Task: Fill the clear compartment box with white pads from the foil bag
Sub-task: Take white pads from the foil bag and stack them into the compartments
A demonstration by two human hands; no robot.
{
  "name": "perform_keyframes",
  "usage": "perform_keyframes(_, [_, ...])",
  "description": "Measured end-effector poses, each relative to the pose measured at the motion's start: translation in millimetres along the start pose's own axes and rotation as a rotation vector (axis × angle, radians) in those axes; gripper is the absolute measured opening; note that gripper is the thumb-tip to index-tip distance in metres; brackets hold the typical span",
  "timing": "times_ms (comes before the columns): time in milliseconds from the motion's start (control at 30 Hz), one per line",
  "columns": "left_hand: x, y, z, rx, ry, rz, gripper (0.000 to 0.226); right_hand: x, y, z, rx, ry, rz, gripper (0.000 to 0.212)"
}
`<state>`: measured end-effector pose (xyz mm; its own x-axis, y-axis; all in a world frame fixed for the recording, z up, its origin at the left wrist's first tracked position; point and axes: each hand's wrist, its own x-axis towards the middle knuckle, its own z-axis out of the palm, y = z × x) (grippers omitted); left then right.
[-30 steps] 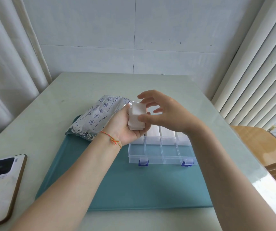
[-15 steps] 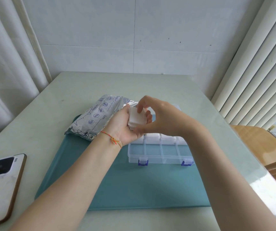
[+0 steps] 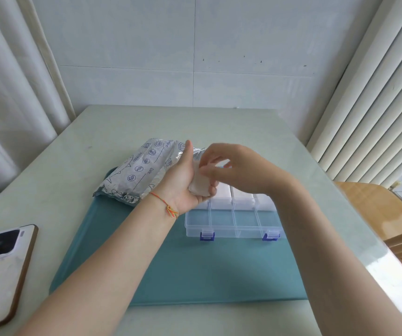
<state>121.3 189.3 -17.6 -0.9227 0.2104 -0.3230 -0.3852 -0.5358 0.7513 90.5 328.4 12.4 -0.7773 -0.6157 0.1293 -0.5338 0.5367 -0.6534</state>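
Working from the big things down, I am sitting at the pale surface (image 3: 219, 127), where the teal mat (image 3: 219, 270) is lying with its long side running left to right. The foil bag (image 3: 144, 170) is resting on the mat's far left corner, its long axis slanting from near-left to far-right, its mouth end pointing toward my hands. The clear compartment box (image 3: 234, 221) is lying with its long axis left to right, latches facing me; its near row is looking empty, while the row behind is holding white pads.

My left hand (image 3: 183, 180) is curling around a stack of white pads (image 3: 201, 185), held above the box's far left corner. My right hand (image 3: 231, 168) is pinching at the top of that stack, apparently peeling some off.

I am judging the risks here: pulling too hard could be dragging the whole soft stack loose, spilling pads onto the mat, and a bent pad may be jamming across a divider.
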Motion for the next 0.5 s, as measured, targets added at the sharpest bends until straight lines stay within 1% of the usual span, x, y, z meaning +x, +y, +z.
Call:
perform_keyframes(67, [-1,-1,2,0.125,-0.034,0.078,0.069,1,3,-2,0.107,0.023,0.061,0.016])
perform_keyframes(100, [-2,-2,3,0.184,-0.040,0.110,0.068,1,4,-2,0.107,0.013,0.085,0.019])
perform_keyframes(167, [-2,-4,2,0.291,-0.051,0.156,0.065,1,4,0,0.022,-0.022,0.094,0.020])
perform_keyframes(233, [-3,-4,1,0.380,-0.075,0.165,0.066,0,3,0,-0.021,-0.043,0.104,0.018])
perform_keyframes(300, [-3,-4,0,0.423,-0.110,0.141,0.065,0,4,-3,0.012,-0.046,0.124,0.015])
perform_keyframes(333, [-3,-3,-1,0.432,-0.116,0.137,0.061,0,5,-5,0.041,-0.035,0.139,0.013])
perform_keyframes(400, [-4,-1,-3,0.460,-0.104,0.165,0.045,0,12,-11,0.101,0.030,0.193,0.013])
perform_keyframes(467, [-2,-3,-6,0.489,-0.050,0.209,0.029,0,21,-18,0.152,0.087,0.250,0.015])
perform_keyframes(500, [-1,-4,-8,0.521,-0.005,0.231,0.025,-1,24,-21,0.183,0.092,0.270,0.016])
